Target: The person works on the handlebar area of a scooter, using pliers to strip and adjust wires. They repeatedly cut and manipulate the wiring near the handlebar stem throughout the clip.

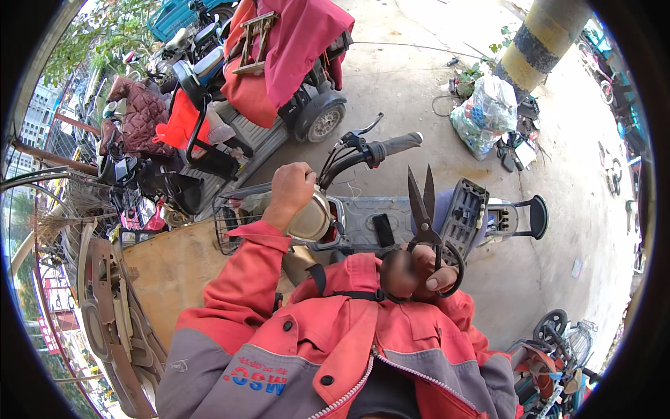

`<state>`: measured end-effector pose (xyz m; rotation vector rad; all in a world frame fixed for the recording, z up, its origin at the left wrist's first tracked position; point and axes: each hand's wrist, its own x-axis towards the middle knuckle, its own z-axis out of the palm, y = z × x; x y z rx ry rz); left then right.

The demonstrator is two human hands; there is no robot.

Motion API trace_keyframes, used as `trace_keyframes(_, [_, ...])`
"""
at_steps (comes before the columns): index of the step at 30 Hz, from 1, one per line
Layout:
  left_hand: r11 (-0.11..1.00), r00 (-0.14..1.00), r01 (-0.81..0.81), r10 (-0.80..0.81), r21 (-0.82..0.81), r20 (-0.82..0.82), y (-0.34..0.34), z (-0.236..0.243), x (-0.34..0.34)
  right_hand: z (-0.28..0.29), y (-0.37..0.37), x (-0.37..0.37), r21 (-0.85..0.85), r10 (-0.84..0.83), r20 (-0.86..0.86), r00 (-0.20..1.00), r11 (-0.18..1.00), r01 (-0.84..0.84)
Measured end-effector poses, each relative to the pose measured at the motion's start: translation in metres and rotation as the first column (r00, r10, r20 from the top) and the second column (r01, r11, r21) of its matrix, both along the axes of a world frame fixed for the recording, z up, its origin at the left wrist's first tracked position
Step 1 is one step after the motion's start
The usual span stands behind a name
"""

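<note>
My right hand [434, 271] is wrapped round the looped handles of large dark scissors [423, 213]. Their two blades are a little apart and point away from me, over the footboard of an electric scooter [354, 216]. My left hand [293, 186] is closed in a fist beside the scooter's round, tan front part [310, 220]. Whatever it may hold is hidden. Past that fist, the handlebar [349, 162] rises to a grey grip [401, 144] with a brake lever. A black phone [383, 230] lies on the footboard, left of the blades.
A grey tool tray [463, 213] stands to the right of the scissors. A wire basket [234, 216] is at the scooter's front. Beyond is a parked three-wheeler [314, 115] under red cloth. A clear bag of rubbish [485, 117] leans by a striped pole [541, 45].
</note>
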<state>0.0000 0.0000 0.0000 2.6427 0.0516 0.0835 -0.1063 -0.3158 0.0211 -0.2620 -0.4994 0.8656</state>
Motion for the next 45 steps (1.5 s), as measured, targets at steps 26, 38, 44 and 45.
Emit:
trace_keyframes(26, [0.875,0.841,0.416,-0.473,0.246,0.261,-0.030,0.001,-0.044,-0.030,0.064,0.035,-0.743,-0.284,0.622,0.729,0.081,0.665])
trace_keyframes(38, [0.871,0.837,0.444,-0.487,0.212,0.250,-0.032,-0.017,-0.050,-0.077,0.114,0.057,-0.610,-0.233,0.778,0.583,-0.059,0.790])
trace_keyframes(44, [0.857,0.777,0.433,-0.512,0.281,0.366,-0.028,-0.034,-0.049,-0.087,0.118,0.061,-0.667,-0.327,0.702,0.632,0.006,0.745])
trace_keyframes(45, [0.860,0.792,0.441,-0.507,0.257,0.340,-0.032,-0.029,-0.048,-0.087,0.117,0.063,-0.679,-0.348,0.686,0.639,0.007,0.734])
